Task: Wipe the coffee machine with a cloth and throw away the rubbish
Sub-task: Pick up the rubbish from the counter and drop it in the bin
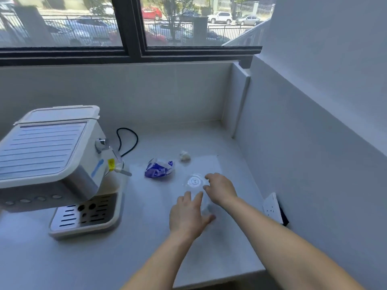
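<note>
Both hands reach over the worktop (62,258) toward a clear plastic cup (196,185) lying on its side near the right edge. The left hand (188,214) is spread open beside it; the right hand (219,188) has curled fingers touching it. Behind lie a crumpled blue-and-white wrapper (159,168) and a small white paper ball (185,156). The coffee machine (52,164) stands at the left edge.

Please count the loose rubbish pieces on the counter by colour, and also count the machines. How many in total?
Blue and white crumpled wrapper: 1
White crumpled paper ball: 1
Clear plastic piece between the hands: 1
Coffee machine: 1
Total: 4
</note>
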Motion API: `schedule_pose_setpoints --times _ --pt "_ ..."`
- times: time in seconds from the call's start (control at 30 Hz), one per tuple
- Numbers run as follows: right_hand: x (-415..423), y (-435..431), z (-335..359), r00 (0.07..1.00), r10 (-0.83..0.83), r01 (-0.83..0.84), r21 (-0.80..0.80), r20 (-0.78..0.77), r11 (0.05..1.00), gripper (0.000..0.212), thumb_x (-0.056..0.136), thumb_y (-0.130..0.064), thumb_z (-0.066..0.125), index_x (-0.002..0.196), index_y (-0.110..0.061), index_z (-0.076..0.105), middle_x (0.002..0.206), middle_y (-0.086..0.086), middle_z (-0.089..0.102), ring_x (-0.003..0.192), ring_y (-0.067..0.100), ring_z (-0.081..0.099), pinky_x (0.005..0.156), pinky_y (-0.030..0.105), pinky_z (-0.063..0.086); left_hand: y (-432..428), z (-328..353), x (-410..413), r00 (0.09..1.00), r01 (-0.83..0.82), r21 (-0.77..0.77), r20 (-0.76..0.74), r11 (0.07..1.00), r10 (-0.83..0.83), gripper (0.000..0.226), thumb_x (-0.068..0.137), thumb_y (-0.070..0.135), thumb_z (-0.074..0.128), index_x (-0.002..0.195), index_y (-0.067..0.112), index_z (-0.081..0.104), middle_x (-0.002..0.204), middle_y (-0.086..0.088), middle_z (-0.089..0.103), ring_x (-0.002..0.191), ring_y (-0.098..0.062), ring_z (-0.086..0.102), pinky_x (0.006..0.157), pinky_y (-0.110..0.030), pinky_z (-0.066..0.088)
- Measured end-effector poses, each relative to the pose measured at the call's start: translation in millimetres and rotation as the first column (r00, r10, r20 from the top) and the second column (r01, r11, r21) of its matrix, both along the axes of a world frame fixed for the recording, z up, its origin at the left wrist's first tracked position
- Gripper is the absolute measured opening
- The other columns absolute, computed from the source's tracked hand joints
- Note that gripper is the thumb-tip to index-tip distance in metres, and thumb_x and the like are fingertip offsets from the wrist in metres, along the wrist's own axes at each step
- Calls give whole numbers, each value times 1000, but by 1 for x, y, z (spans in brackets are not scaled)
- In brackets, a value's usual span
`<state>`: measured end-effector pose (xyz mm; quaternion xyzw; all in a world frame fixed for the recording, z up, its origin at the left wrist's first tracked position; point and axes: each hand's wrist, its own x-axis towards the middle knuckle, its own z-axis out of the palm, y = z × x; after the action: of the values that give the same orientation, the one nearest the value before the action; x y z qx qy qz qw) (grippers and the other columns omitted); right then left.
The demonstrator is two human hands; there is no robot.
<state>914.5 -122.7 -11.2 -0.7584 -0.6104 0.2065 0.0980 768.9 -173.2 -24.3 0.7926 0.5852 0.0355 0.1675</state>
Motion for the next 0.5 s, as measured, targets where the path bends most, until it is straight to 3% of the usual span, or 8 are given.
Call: schedule_pose_setpoints --times 0.13,0.27,0.37,0.5 --pt "3 33 -15 986 157 -153 -74 58 985 63 85 -46 67 139 -22 43 140 6 44 123 30 46 90 40 49 7 -15 7 993 28 4 -119 1000 -27 43 82 48 56 120 29 51 116 2 51 103 -26 50 73 -37 40" --pt "2 45 -24 939 317 -297 -148 132 943 94 72 -59 74 148 -31 25 157 -3 25 135 30 31 94 43 46 9 -22 -6 997 -31 -14 -76 999 30 17 86 30 51 97 20 57 104 1 49 98 -23 47 66 -35 36" --pt "0 51 -27 907 374 -348 -155 192 925 98 67 -58 75 147 -28 26 152 -4 34 128 31 37 90 42 47 7 -25 -16 998 -68 -16 -21 998 67 12 87 22 49 95 17 56 102 -2 48 97 -23 46 64 -36 37" --pt "-4 50 -28 897 394 -376 -122 199 918 86 65 -55 73 137 -22 39 136 0 46 119 28 40 84 41 49 4 -23 -35 992 -126 -11 17 992 126 13 90 21 48 94 13 57 101 -5 52 96 -27 50 72 -40 42"
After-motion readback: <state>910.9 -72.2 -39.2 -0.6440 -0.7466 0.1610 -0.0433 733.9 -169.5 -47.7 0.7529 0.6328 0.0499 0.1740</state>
